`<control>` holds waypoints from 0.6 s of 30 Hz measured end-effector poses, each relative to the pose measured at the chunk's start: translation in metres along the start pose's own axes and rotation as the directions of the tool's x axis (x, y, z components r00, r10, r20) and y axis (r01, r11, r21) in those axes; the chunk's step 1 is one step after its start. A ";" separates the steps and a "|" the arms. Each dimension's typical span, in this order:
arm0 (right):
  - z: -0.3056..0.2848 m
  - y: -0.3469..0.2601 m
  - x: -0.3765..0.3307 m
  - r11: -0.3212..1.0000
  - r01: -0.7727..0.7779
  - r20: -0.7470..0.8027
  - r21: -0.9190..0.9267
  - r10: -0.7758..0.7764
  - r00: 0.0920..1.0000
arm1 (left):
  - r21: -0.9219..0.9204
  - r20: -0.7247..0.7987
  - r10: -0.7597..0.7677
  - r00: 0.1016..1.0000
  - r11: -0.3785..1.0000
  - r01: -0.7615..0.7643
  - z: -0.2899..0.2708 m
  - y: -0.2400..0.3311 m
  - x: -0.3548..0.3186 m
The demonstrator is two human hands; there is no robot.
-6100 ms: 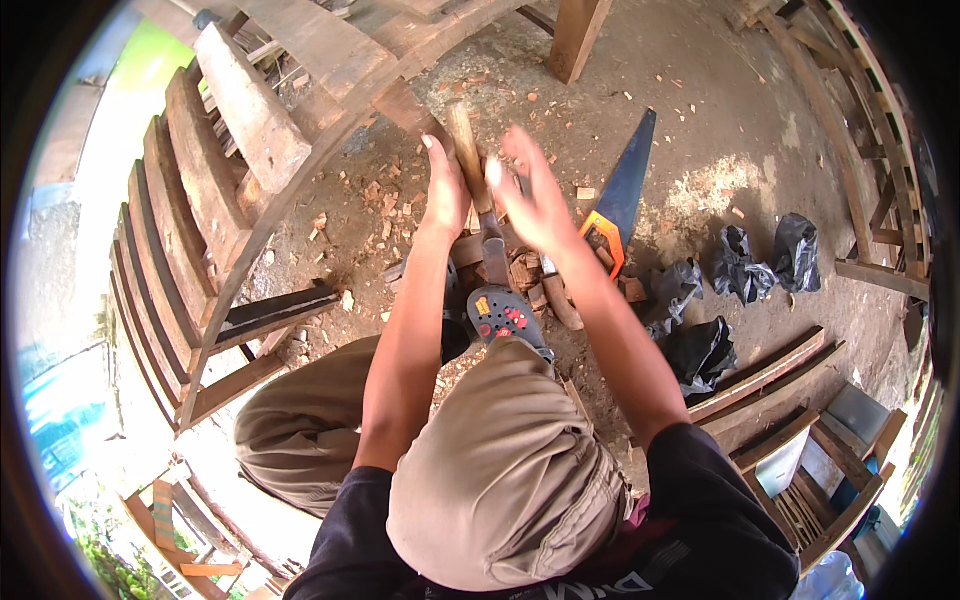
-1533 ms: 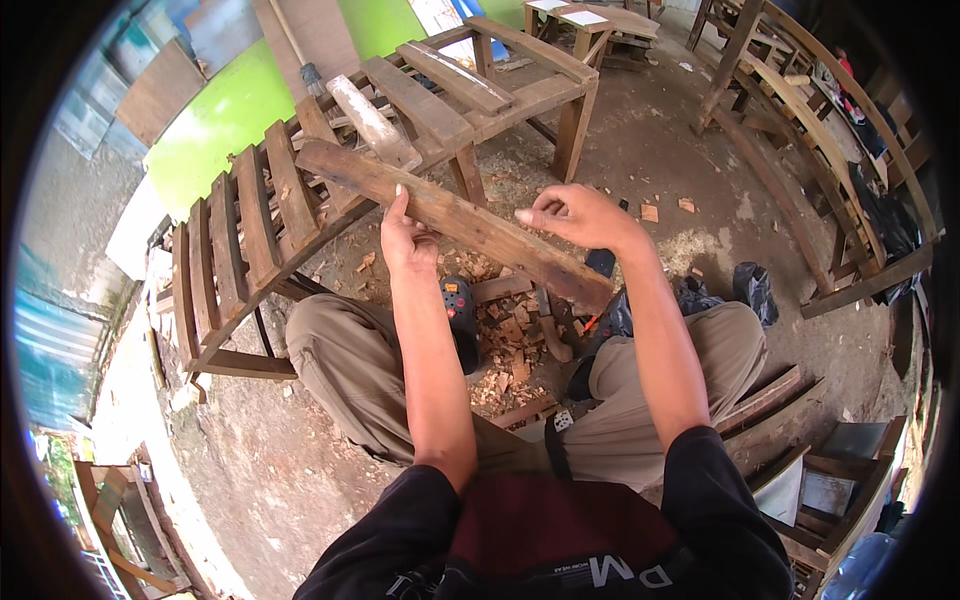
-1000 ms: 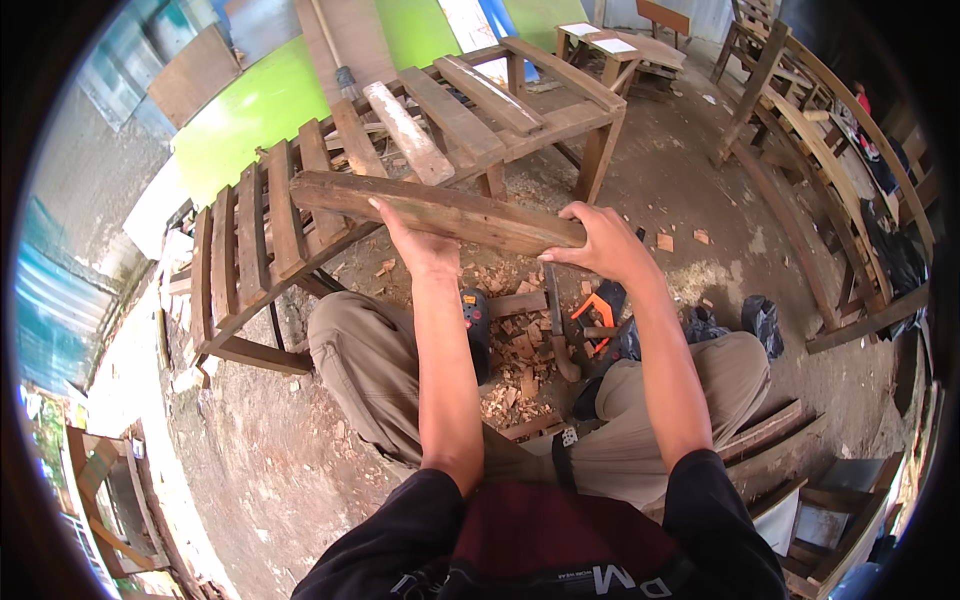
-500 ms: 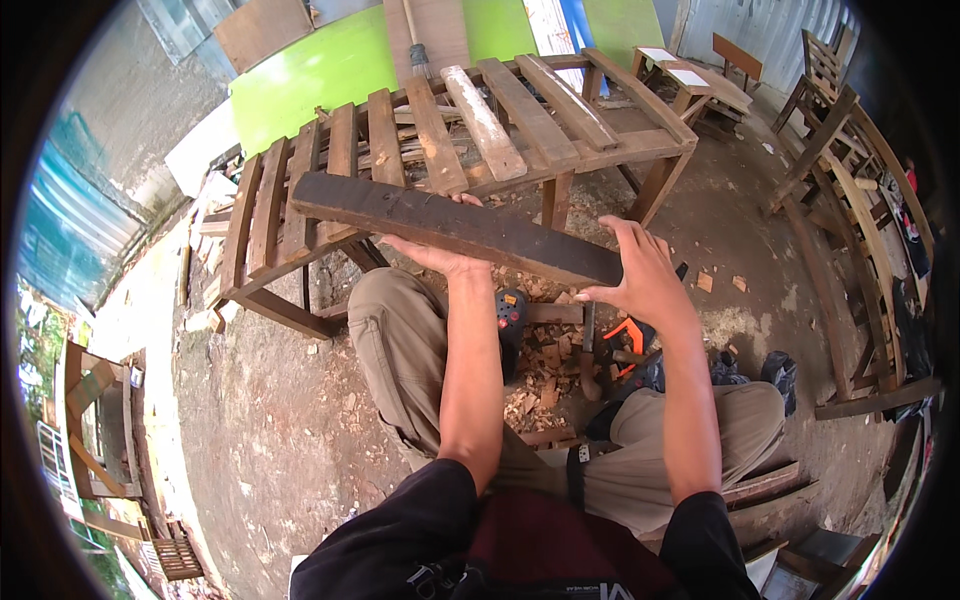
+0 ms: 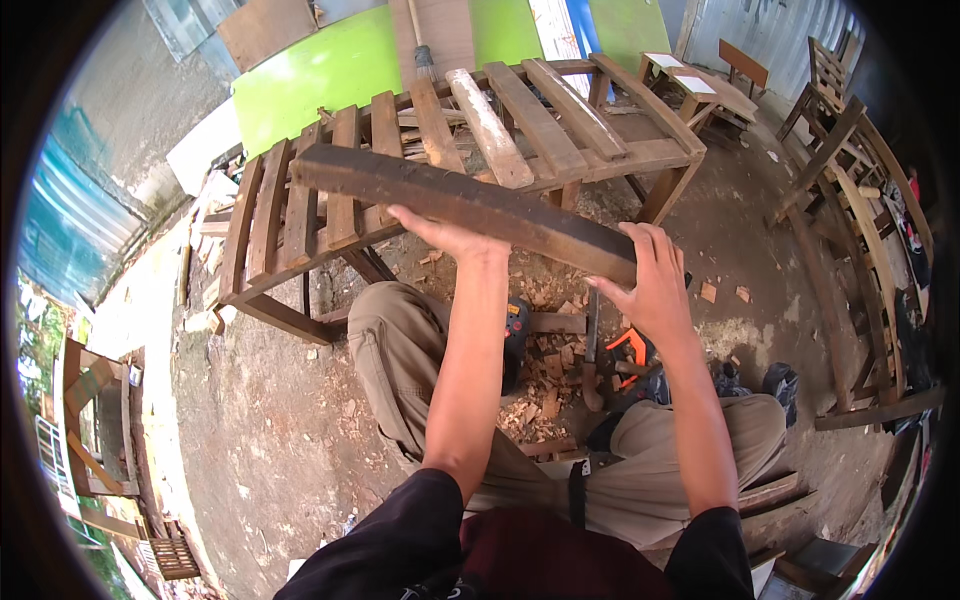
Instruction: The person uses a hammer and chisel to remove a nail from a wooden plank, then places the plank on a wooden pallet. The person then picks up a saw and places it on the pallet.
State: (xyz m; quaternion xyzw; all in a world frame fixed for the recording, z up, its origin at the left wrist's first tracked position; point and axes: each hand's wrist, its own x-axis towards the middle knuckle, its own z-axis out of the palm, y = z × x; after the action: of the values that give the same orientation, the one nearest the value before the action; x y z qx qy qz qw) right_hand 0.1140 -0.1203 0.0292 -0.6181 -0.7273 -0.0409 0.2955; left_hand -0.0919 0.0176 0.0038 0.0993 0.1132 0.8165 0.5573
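Note:
A long, dark brown wooden beam is raised in front of me, slanting from its higher left end down to the right. My left hand supports it from beneath near the middle, thumb along the near side and the other fingers hidden behind the wood. Around the right end, my right hand is closed, with its thumb below and fingers over the top. On the ground under the beam lie a blade-like tool with a wooden handle, an orange-framed tool and scattered wood chips.
Just beyond the beam stands a slatted wooden bench frame. A broom leans behind it against boards. Wooden furniture frames crowd the right side, with a dark plastic bag by my knee. Loose planks lie at lower right.
The beam's left end has risen and the beam has rolled a little, its right end shifting slightly right. Both hands moved with it. Left fingertips that showed over the top are now hidden.

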 end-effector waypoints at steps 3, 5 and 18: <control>0.002 0.017 0.000 0.998 -0.044 -0.031 -0.044 0.043 0.999 | 0.250 -0.061 -0.187 0.980 0.948 0.196 0.049 -0.008 0.004; 0.005 0.035 -0.001 0.996 -0.094 -0.052 -0.003 0.093 0.994 | 0.305 -0.090 -0.345 0.934 0.883 0.355 0.074 -0.018 0.002; 0.005 0.125 0.076 0.553 -0.600 0.309 0.578 0.532 0.788 | 0.939 0.337 -0.320 0.886 0.043 -0.341 0.062 -0.067 0.079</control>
State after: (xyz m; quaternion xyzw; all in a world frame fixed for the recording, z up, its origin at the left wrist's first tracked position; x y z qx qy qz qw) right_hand 0.2233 -0.0225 0.0234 -0.6775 -0.4699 0.3411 0.4516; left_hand -0.0432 0.1192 0.0460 0.6492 0.5078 0.4588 0.3319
